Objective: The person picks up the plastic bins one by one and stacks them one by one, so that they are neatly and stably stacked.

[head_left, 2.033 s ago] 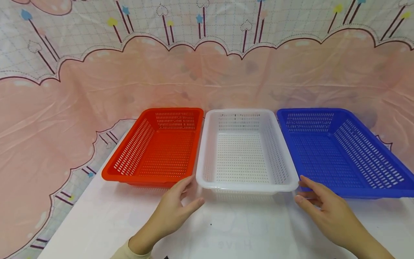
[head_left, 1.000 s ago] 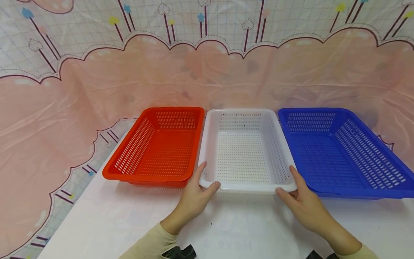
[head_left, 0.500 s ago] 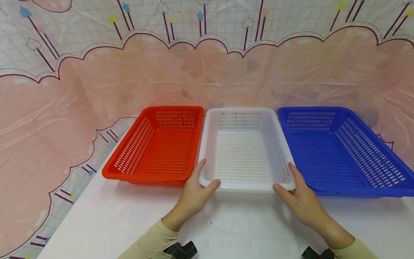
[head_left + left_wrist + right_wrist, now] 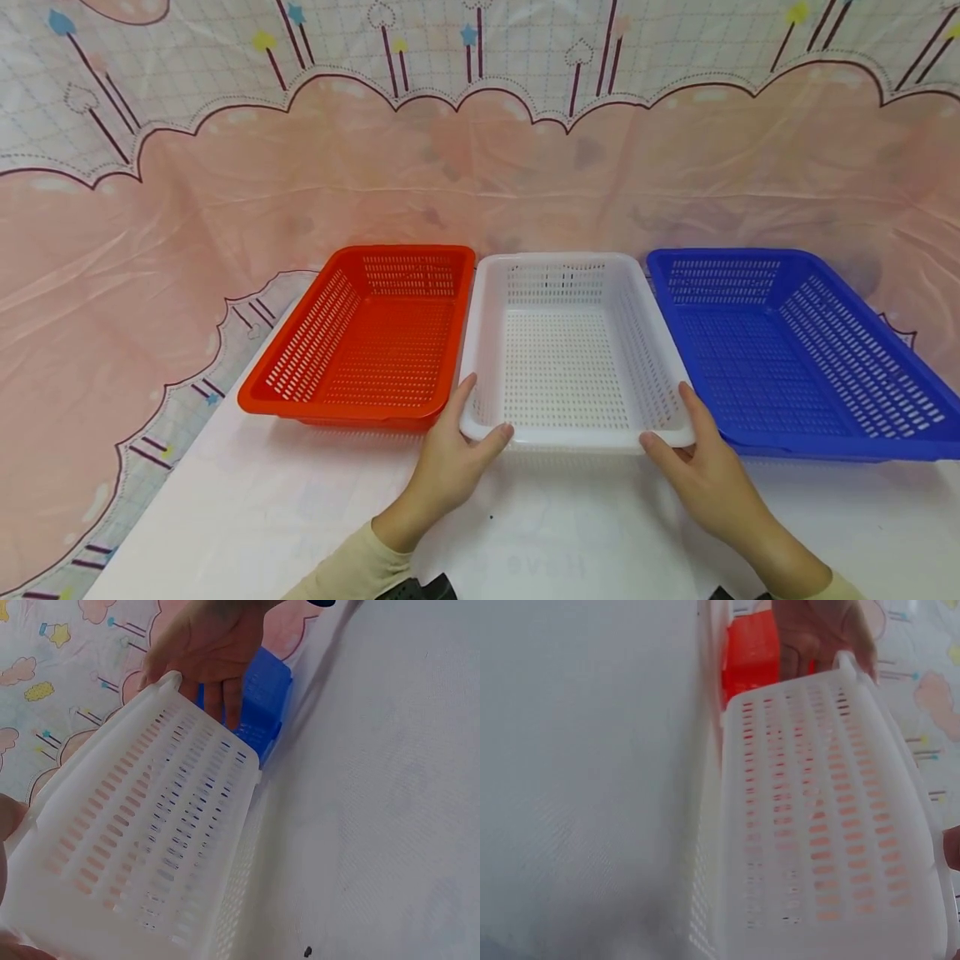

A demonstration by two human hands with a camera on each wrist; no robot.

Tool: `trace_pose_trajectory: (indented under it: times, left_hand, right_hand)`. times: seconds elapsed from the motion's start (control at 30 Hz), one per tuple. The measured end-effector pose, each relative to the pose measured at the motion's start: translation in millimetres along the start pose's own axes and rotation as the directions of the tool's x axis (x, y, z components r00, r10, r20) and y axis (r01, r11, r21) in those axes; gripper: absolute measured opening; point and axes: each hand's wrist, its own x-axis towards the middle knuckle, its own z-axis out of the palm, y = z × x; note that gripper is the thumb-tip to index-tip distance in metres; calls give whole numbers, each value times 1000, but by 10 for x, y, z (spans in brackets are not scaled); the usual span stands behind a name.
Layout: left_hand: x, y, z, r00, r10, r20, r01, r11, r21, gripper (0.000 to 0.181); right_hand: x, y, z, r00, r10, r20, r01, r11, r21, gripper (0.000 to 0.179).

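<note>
A white plastic basket [image 4: 562,367] with slotted walls stands in the middle of the row in the head view. My left hand [image 4: 446,467] grips its front left corner, thumb over the front rim and forefinger along the side. At the front right corner, my right hand [image 4: 708,483] holds the rim the same way. The left wrist view shows the basket's front wall [image 4: 157,825] and the right hand [image 4: 217,645], some fingers below the rim. In the right wrist view the left hand [image 4: 817,634] is at the far corner. Other fingers are hidden by the basket.
A red basket [image 4: 390,358] stands close on the left of the white one, a blue basket [image 4: 757,375] on the right. All are on a white-covered table [image 4: 300,483]. Behind hangs a pink cloud-patterned cloth [image 4: 555,183].
Two seconds ago both hands were beside the front corners; they have since moved inward and taken hold of the white basket's rim. Over the last half second the basket's front edge shifts very slightly.
</note>
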Motion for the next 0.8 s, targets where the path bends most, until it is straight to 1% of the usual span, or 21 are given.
trace_pose_trajectory:
  times: [0.2,0.3,0.43,0.53,0.7,0.8]
  left_hand:
    - [-55,63,-27,1000,3,-3,-3,1000,-8,82]
    - [-80,109,-48,1000,13,-9,-14,1000,-1,83]
    - [-100,170,-80,999,41,-17,-42,999,-8,84]
    - [-105,210,-109,998,61,-18,-61,997,-38,85]
    - [-104,279,-182,994,102,-30,-104,992,-72,83]
    - [-105,323,-232,992,119,-47,-122,990,-67,81]
  right_hand:
    - [-45,-33,-11,999,-23,-34,23,1000,-3,86]
    - [-61,-65,-26,998,-39,-54,38,999,-6,86]
    - [-59,-125,-49,995,-75,-72,80,995,62,88]
    - [-48,-172,-77,992,-94,-87,103,989,105,89]
    - [-31,-238,-134,986,-116,-122,130,985,114,90]
    - [-29,-265,-157,977,-154,-150,174,976,130,87]
